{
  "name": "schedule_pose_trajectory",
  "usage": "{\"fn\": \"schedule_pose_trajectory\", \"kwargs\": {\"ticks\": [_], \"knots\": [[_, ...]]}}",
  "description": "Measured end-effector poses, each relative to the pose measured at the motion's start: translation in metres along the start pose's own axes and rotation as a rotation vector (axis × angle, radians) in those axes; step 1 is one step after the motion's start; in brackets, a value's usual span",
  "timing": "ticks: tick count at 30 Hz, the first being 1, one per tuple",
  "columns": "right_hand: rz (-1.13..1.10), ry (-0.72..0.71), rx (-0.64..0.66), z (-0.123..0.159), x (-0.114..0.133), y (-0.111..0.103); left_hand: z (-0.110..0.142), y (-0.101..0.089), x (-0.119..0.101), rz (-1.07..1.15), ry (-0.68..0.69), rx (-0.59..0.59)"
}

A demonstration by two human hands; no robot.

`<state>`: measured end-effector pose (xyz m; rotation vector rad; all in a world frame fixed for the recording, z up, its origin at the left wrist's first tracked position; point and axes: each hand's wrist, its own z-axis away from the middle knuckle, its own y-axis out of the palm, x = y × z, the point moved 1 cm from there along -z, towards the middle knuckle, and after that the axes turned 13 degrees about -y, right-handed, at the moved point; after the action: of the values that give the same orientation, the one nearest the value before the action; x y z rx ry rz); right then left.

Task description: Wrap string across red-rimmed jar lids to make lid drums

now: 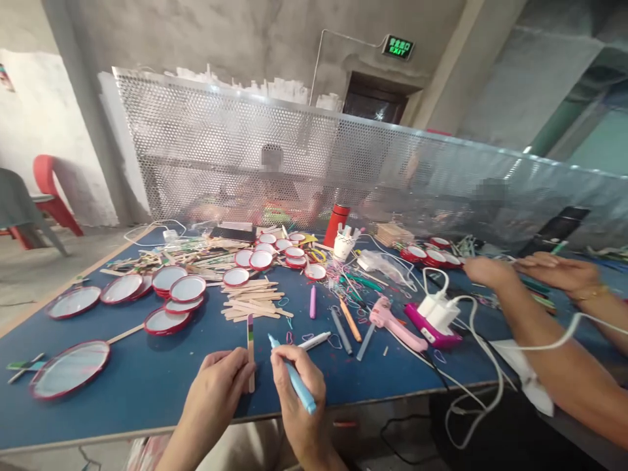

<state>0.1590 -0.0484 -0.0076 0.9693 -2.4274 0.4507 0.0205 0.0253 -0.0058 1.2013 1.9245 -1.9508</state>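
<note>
My left hand (219, 379) is closed round a wooden craft stick (250, 347), held upright near the table's front edge. Purple, dark and green bands colour the stick's upper end. In my right hand (299, 386) is a light blue marker pen (300, 384), its tip pointing up and left, a short way from the stick. Just beyond my hands lie a white marker (314, 341), a purple marker (313, 302), a grey marker (342, 330) and an orange marker (350, 319). A pile of plain craft sticks (255, 299) sits ahead of my left hand.
White round discs with red rims (189, 288) spread over the left and back of the blue table (196, 350). A pink glue gun (397, 325), a purple power strip (432, 327) with white cables, and a red bottle (336, 224) stand to the right. A co-worker's hands (490, 271) work at far right.
</note>
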Motion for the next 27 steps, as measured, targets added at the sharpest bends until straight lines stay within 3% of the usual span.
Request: {"fn": "schedule_pose_trajectory", "kwargs": {"ticks": [4,8,12,16,18,21,23,27], "knots": [[0.004,0.012,-0.018,0.002,0.001,-0.001,-0.002,0.001,0.003,0.010,0.029,-0.013],[-0.121,0.182,-0.010,-0.006,-0.011,-0.020,-0.003,-0.001,0.002,0.012,0.050,-0.016],[-0.127,0.313,-0.145,-0.042,-0.034,-0.075,-0.002,-0.002,0.001,-0.005,0.060,-0.035],[-0.078,0.290,-0.350,-0.092,-0.051,-0.130,0.000,0.000,0.002,-0.040,0.033,-0.009],[-0.006,0.200,-0.425,-0.112,-0.052,-0.145,0.001,0.001,0.000,-0.047,0.007,-0.005],[0.130,-0.046,-0.481,-0.132,-0.047,-0.152,0.003,-0.001,-0.006,-0.036,-0.020,-0.003],[0.165,-0.152,-0.414,-0.143,-0.043,-0.150,0.005,-0.002,-0.009,-0.029,-0.024,-0.002],[0.169,-0.188,-0.161,-0.176,-0.040,-0.143,0.005,-0.002,-0.007,-0.037,-0.034,-0.006]]}}
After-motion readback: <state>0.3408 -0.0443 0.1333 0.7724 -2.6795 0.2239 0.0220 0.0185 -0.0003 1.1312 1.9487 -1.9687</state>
